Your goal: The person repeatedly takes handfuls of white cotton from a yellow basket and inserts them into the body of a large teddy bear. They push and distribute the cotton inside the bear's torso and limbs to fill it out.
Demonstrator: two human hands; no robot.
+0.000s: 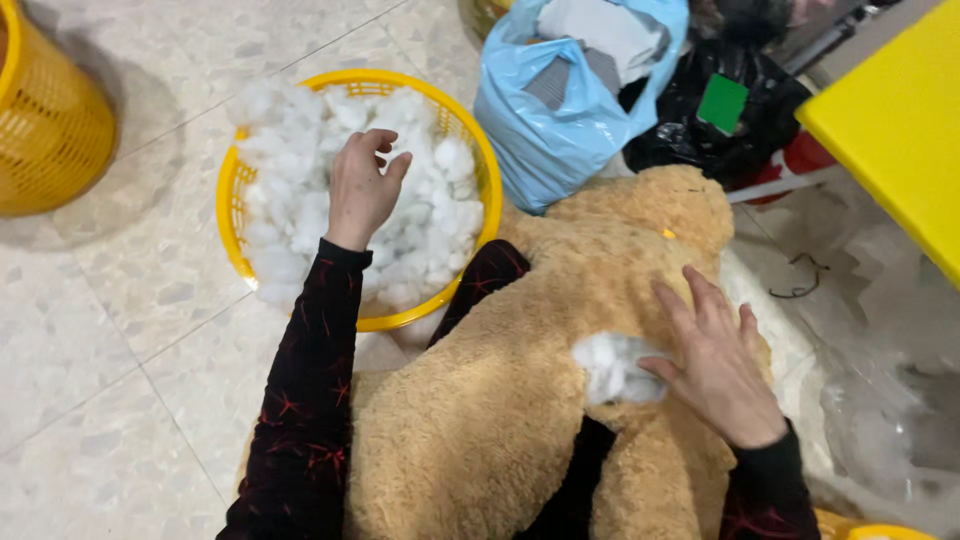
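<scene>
The left hand [362, 190] reaches into the yellow basket [236, 190] on the floor, its grip loosely curled on white stuffing [440, 215]. The right hand [715, 365], fingers apart, presses a stuffing tuft [608, 368] into the tan plush bear [480, 420].

Bright, even light is filling the room, and it is looking like lamp light from above. The pale floor [110, 400] is shining softly with no hard glare. The orange basket [45, 120] at the left edge is throwing a soft grey shadow to its right. The white stuffing [300, 200] is glowing so bright that its fluff is losing detail. The clear plastic sheet [880, 400] is catching little shiny spots. The picture is mostly sharp, but the right hand [715, 365] is looking a bit smeary. Things at the corners are bending and stretching a little.
</scene>
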